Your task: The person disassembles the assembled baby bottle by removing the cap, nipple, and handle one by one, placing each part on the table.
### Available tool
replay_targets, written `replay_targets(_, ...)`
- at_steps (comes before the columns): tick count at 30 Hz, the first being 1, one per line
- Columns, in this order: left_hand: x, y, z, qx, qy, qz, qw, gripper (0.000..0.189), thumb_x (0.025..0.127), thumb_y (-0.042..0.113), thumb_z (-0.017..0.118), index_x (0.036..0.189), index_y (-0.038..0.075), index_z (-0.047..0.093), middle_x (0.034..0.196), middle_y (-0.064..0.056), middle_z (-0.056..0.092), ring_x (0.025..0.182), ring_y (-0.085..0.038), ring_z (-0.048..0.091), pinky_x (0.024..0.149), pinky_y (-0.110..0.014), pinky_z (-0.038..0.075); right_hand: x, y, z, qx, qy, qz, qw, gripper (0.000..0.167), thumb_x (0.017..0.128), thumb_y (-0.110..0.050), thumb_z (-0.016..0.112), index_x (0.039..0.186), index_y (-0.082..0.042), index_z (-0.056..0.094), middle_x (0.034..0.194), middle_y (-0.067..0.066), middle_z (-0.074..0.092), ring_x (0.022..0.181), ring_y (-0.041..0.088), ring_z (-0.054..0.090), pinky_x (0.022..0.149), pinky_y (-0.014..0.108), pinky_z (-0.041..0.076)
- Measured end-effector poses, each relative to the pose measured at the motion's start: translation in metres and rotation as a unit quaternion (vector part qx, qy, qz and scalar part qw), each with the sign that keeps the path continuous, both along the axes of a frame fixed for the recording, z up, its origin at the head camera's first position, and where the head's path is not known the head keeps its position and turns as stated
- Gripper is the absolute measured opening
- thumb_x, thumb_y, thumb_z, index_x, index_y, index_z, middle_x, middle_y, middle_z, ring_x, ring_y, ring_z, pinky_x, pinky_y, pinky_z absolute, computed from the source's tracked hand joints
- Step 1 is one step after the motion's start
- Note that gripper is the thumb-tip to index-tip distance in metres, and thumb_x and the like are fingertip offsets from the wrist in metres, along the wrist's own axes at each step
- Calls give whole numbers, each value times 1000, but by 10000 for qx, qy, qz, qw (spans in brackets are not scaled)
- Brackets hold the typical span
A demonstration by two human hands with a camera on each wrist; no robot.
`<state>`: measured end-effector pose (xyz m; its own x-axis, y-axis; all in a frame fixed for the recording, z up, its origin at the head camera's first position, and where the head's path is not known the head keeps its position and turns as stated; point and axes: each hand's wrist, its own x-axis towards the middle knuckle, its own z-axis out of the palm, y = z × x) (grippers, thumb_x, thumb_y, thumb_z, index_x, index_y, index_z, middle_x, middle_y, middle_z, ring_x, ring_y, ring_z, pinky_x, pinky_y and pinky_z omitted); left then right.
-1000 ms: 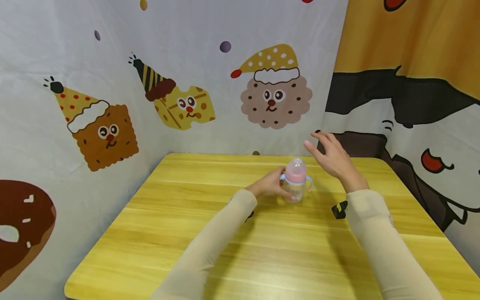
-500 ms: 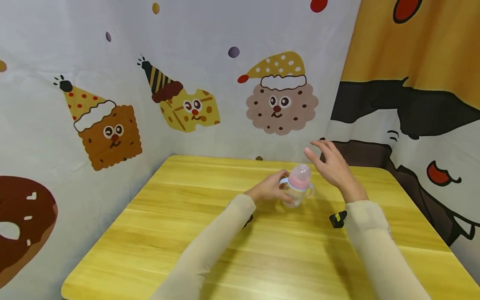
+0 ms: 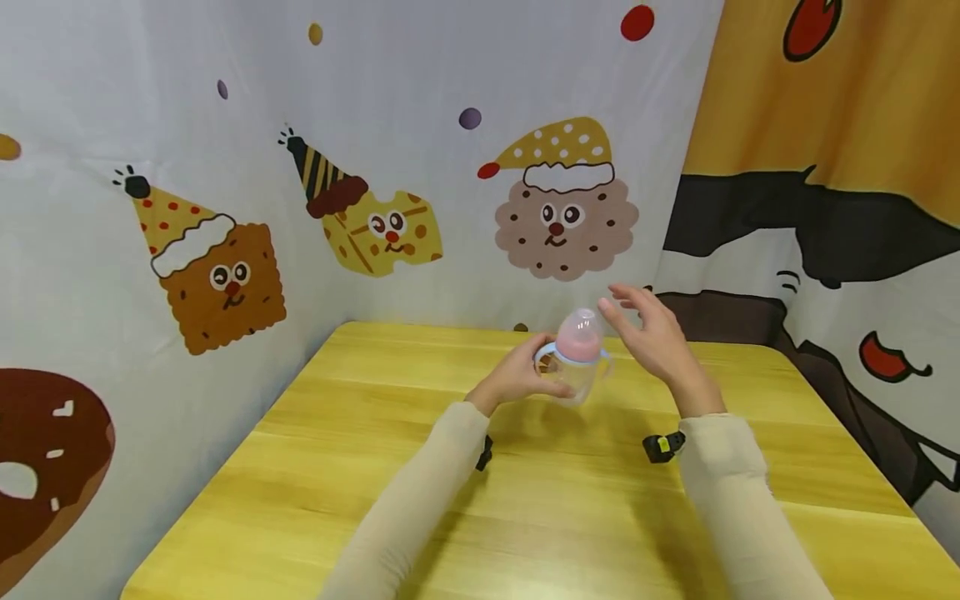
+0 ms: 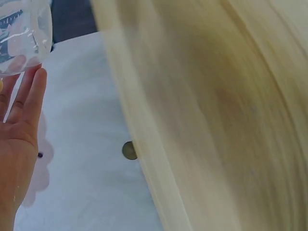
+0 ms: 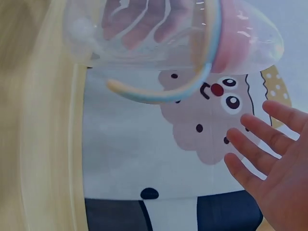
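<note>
Currently, the left hand (image 3: 520,371) is gripping a baby bottle (image 3: 576,364) round its clear body; the fingers are showing through the plastic in the right wrist view. The bottle is hanging above the surface (image 3: 360,417), near the far edge, its clear domed cap pointing up over a pink collar. Two pale blue handles are curving out, one sitting beside the left hand, the other facing the right hand (image 3: 651,337). That right hand is hovering just beside the cap, fingers spreading wide, clear of the bottle. Rolled cream sleeves (image 3: 738,492) are covering both forearms, and a small black device (image 3: 663,447) is sitting at the right wrist. Farther out, a white cloth (image 3: 405,100) is lining the wall, bearing a smiling pink cookie (image 3: 566,246), a cheese wedge (image 3: 348,242) and a square cracker (image 3: 195,300). Rightward, a yellow cloth (image 3: 900,100) is hanging.
</note>
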<state>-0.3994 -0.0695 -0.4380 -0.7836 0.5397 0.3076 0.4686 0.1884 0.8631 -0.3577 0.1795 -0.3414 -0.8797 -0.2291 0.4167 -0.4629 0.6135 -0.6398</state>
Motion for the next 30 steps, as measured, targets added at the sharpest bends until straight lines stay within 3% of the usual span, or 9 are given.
replay_targets(3, 9, -6, -8, 143, -34, 131, 9998, 71, 81, 19, 94, 141, 23, 57, 129, 0, 66, 121, -38, 63, 95, -35, 57, 2, -6, -12, -256, 20, 148, 9996, 61, 112, -48, 50, 158, -9, 48, 154, 19, 51, 142, 43, 48, 118, 66, 34)
replay_targets(6, 12, -9, -8, 292, -63, 213, 9993, 69, 81, 19, 94, 140, 27, 58, 128, -1, 67, 118, -37, 64, 93, -35, 58, 3, -13, -15, -427, 159, 255, 9986, 58, 112, -45, 49, 157, -9, 49, 152, 20, 53, 141, 43, 49, 118, 65, 36)
replay_targets(10, 11, -11, 0, 349, 51, 277, 9990, 69, 81, 19, 95, 139, 25, 58, 126, -1, 67, 115, -36, 64, 91, -34, 57, 4, -20, -8, -614, 359, 346, 9969, 56, 112, -42, 51, 158, -10, 48, 153, 21, 53, 140, 42, 50, 117, 66, 37)
replay_targets(17, 11, -19, 17, 202, 340, 503, 9980, 63, 80, 23, 95, 133, 22, 60, 125, -6, 65, 105, -18, 60, 87, -38, 55, 8, -26, -2, -986, 512, 351, 9932, 58, 109, -40, 58, 160, -15, 46, 153, 17, 53, 138, 42, 53, 115, 63, 40)
replay_targets(25, 19, -25, 31, 149, 455, 422, 9980, 62, 81, 24, 93, 134, 21, 60, 125, -1, 66, 107, -18, 64, 88, -36, 59, 13, -28, -7, -1243, 579, 430, 9896, 61, 106, -33, 64, 161, -20, 44, 155, 15, 52, 139, 39, 53, 115, 63, 41)
replay_targets(30, 17, -28, 34, 120, 605, 443, 9971, 66, 80, 22, 93, 138, 21, 60, 128, -1, 66, 110, -18, 64, 89, -36, 58, 11, -24, -11, -1214, 524, 416, 9904, 61, 105, -31, 65, 162, -21, 43, 157, 13, 50, 139, 36, 52, 114, 62, 42)
